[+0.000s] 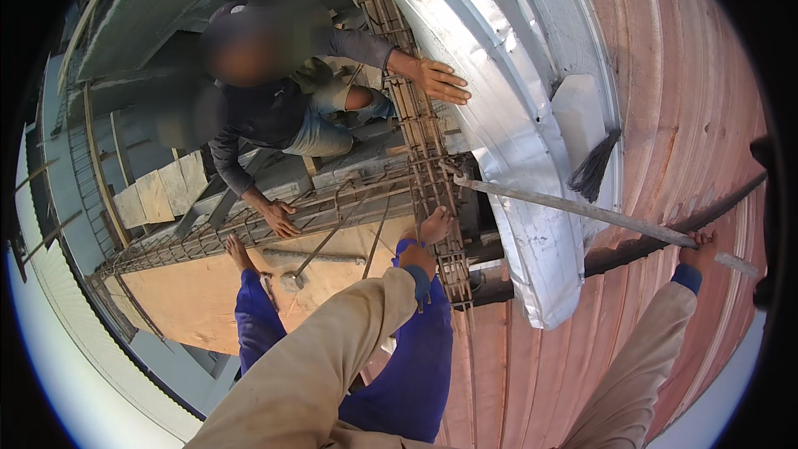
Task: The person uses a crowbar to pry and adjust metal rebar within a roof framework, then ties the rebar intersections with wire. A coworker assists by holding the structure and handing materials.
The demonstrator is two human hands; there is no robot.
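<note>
Head view: bar [573, 210] extends mostly leftward from the right hand [700, 253] clasping it; left hand [417, 259], grip unclear.

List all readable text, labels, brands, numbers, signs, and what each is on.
None readable.
Long bar in the right hand, silver metal sheet, reddish roofing: no legible markings.
Co-worker's dark cap: too blurred to tell.

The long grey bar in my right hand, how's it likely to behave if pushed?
The bar runs straight, so it's probably stiff. Most extends beyond your right hand, likely making it front-heavy. Its far end, by rusty rods, might snag.
</note>
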